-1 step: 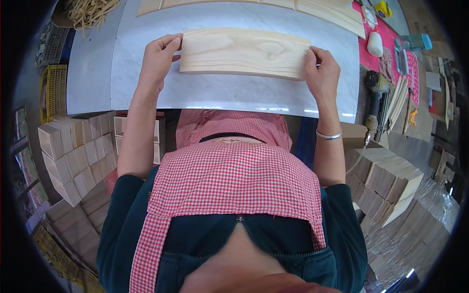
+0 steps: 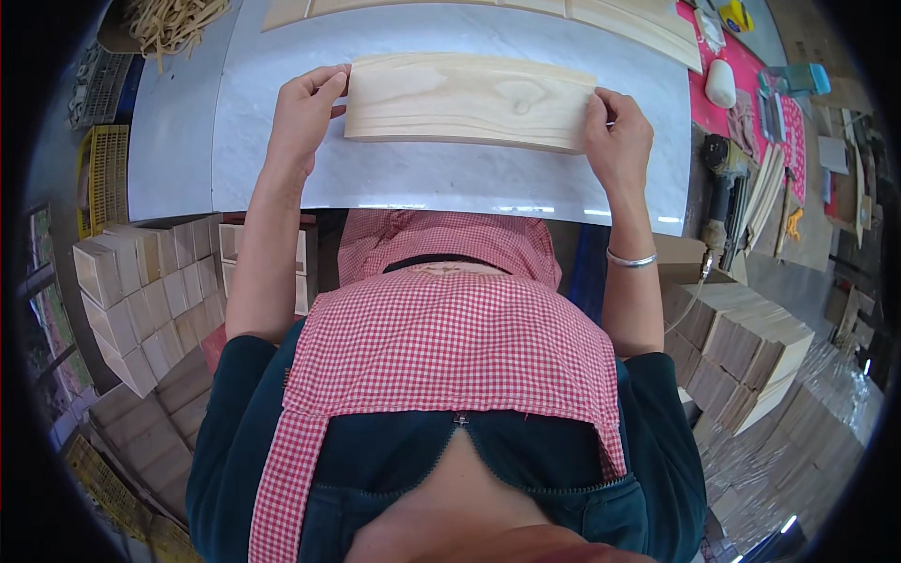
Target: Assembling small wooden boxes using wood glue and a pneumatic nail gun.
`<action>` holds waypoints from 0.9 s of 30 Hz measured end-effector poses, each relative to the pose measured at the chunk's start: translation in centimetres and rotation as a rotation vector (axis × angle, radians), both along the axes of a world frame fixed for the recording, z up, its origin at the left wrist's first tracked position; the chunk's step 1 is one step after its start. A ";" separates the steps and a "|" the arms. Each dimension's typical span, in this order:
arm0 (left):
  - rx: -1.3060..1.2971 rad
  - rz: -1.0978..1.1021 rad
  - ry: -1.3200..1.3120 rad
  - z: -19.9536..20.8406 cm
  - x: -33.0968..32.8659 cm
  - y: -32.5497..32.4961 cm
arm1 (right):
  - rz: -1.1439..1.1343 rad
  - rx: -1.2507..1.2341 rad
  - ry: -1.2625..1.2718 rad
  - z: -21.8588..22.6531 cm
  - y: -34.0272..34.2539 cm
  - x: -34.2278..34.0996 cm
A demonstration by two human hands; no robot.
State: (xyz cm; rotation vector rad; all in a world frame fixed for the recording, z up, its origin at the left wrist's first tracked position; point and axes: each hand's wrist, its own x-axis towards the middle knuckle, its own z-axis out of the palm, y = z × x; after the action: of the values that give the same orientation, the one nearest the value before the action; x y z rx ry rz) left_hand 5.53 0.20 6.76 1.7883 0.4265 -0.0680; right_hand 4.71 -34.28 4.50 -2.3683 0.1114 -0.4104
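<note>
Near the person, stacks of small wooden boxes (image 2: 141,291) wait on the left. Farther out, the left hand (image 2: 305,113) and right hand (image 2: 618,141) each pinch an end of a pale wooden board (image 2: 469,101), holding it level, probably for inspection, above the white counter (image 2: 441,178).

You're in a woodworking workshop: stacked wooden boxes (image 2: 141,291) left, wood block piles (image 2: 741,352) right, a nail gun (image 2: 723,178), boards (image 2: 563,14) at the far bench edge.
</note>
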 end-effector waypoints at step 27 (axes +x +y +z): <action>0.699 -0.900 -0.780 -2.4 3.1 -17.1 | -0.085 0.128 -0.185 -2.2 0.8 -0.8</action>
State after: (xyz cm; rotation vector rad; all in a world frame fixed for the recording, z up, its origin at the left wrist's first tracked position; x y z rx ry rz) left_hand 8.62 -16.89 4.37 2.3657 -1.0431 0.1711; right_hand 3.88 -33.52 2.30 -2.1938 0.1483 -0.6418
